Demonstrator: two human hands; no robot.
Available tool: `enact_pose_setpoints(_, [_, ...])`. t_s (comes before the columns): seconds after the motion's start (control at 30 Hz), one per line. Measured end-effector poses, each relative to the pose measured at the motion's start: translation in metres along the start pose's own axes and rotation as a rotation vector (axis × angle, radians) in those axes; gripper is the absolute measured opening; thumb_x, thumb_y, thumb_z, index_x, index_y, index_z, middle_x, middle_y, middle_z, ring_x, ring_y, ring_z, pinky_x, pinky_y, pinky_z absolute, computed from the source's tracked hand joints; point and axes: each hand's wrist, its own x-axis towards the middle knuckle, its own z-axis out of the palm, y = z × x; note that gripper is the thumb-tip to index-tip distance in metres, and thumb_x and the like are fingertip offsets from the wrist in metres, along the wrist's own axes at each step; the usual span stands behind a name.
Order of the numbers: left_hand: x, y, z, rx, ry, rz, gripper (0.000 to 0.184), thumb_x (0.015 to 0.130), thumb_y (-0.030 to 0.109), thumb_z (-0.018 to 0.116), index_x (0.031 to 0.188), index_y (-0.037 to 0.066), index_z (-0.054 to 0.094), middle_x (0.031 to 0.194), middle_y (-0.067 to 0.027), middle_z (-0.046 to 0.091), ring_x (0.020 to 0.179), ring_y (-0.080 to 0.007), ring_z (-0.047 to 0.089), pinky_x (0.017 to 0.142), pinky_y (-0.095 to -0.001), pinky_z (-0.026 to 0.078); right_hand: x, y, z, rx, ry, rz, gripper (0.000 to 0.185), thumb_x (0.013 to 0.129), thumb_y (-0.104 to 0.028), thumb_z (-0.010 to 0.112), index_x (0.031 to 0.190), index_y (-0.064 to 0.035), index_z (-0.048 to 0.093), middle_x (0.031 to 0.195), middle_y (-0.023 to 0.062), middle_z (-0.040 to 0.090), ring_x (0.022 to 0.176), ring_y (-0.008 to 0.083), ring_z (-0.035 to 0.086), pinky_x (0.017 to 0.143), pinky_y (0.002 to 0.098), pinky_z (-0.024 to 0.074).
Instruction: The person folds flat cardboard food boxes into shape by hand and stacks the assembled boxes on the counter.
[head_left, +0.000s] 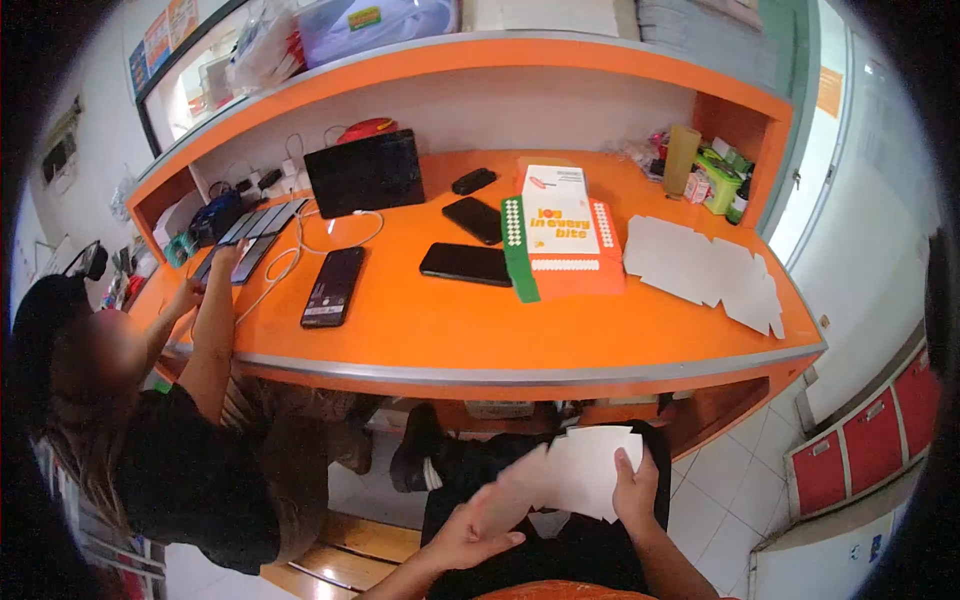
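Note:
A white die-cut cardboard box blank (590,475) is held above my lap, its plain side facing up. My right hand (637,488) grips its right edge, with the thumb on top and the fingers underneath. At the left flap, my left hand (470,535) holds the cardboard; its thumb points right and its fingers are partly hidden behind the flap. Another white flat box blank (705,270) lies at the right end of the orange table. Left of that is a stack of printed flat boxes (565,235) in white, orange and green.
Several phones lie on the orange table (400,325), including a lit phone (333,288) near a white cable (285,265). A dark tablet (365,172) leans at the back. On my left, a person (190,470) handles phones. Red drawers (880,440) stand at right.

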Motion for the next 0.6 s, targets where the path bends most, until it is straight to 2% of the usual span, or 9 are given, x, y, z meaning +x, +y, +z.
enact_pose_setpoints(0.07, [0.007,0.036,0.013,0.102,-0.195,0.081,0.049,0.098,0.013,0.075,0.141,0.000,0.057,0.115,-0.0144,0.073,0.104,-0.0230,0.071,0.088,-0.0418,0.055,0.004,0.001,0.010,0.085,0.127,-0.036,0.036,0.108,-0.022,0.059,0.130,0.0069,0.060,0.103,0.0199,0.073,0.097,0.0300,0.071,0.089,0.0405,0.0540])
enact_pose_setpoints(0.13, [0.007,0.056,0.021,0.070,-0.475,0.103,0.042,0.102,0.016,0.072,0.137,-0.002,0.060,0.111,-0.0173,0.073,0.101,-0.0256,0.072,0.086,-0.0430,0.055,0.003,0.007,0.016,0.295,0.061,0.006,0.036,0.111,-0.024,0.055,0.133,0.0047,0.058,0.095,0.0106,0.067,0.088,0.0205,0.067,0.081,0.0346,0.0536])
enact_pose_setpoints(0.17, [0.009,0.072,0.037,0.008,-0.507,0.126,0.039,0.106,0.024,0.067,0.133,-0.004,0.062,0.109,-0.0201,0.072,0.100,-0.0292,0.072,0.085,-0.0423,0.055,0.003,-0.003,0.022,0.754,-0.014,0.025,0.045,0.112,-0.032,0.053,0.140,0.0037,0.053,0.092,0.0032,0.059,0.078,0.0148,0.060,0.073,0.0278,0.0498])
enact_pose_setpoints(0.23, [0.013,0.065,0.035,-0.015,-0.529,0.178,0.043,0.108,0.031,0.063,0.133,-0.005,0.062,0.107,-0.0201,0.072,0.097,-0.0313,0.071,0.083,-0.0424,0.055,0.007,0.022,0.023,0.948,-0.026,0.056,0.055,0.112,-0.044,0.048,0.142,0.0018,0.052,0.094,0.0019,0.057,0.078,0.0147,0.057,0.074,0.0280,0.0487])
enact_pose_setpoints(0.3, [0.016,0.062,0.018,0.147,-0.467,0.136,0.047,0.110,0.035,0.059,0.133,-0.007,0.061,0.104,-0.0213,0.071,0.096,-0.0328,0.070,0.084,-0.0452,0.054,0.011,0.000,0.017,0.651,-0.018,-0.122,0.075,0.109,-0.066,0.036,0.147,-0.0026,0.051,0.100,0.0023,0.057,0.086,0.0155,0.056,0.082,0.0330,0.0501])
enact_pose_setpoints(0.33, [0.018,0.049,0.009,0.108,-0.335,0.279,0.044,0.109,0.035,0.061,0.132,-0.002,0.065,0.094,-0.0144,0.071,0.080,-0.0233,0.067,0.070,-0.0386,0.053,0.016,0.002,0.014,0.761,0.004,0.010,0.086,0.105,-0.075,0.029,0.149,-0.0045,0.051,0.108,0.0082,0.061,0.097,0.0186,0.060,0.090,0.0405,0.0513])
enact_pose_setpoints(0.43, [0.003,0.075,-0.026,-0.141,-0.098,-0.350,0.034,0.107,0.027,0.066,0.129,0.001,0.067,0.109,-0.0054,0.072,0.103,-0.0139,0.064,0.089,-0.0343,0.053,0.025,0.006,-0.039,1.091,-0.532,0.292,0.085,0.102,-0.077,0.039,0.149,-0.0061,0.052,0.133,0.0136,0.063,0.122,0.0279,0.062,0.101,0.0478,0.0547])
enact_pose_setpoints(0.53, [0.011,0.039,-0.033,0.008,0.151,-0.185,0.030,0.107,0.027,0.068,0.125,0.003,0.071,0.109,-0.0041,0.075,0.094,-0.0138,0.067,0.083,-0.0357,0.056,0.015,0.021,-0.053,0.994,-0.896,0.157,0.097,0.091,-0.078,0.058,0.160,-0.0129,0.039,0.154,0.0134,0.050,0.139,0.0322,0.051,0.115,0.0546,0.0445])
enact_pose_setpoints(0.6, [0.020,0.021,-0.011,0.250,0.156,-0.149,0.025,0.107,0.021,0.066,0.124,0.002,0.069,0.104,-0.0088,0.073,0.097,-0.0271,0.072,0.086,-0.0399,0.058,0.000,-0.008,-0.022,0.828,-0.787,0.293,0.109,0.085,-0.081,0.066,0.165,-0.0154,0.031,0.161,0.0126,0.045,0.146,0.0328,0.046,0.119,0.0559,0.0405])
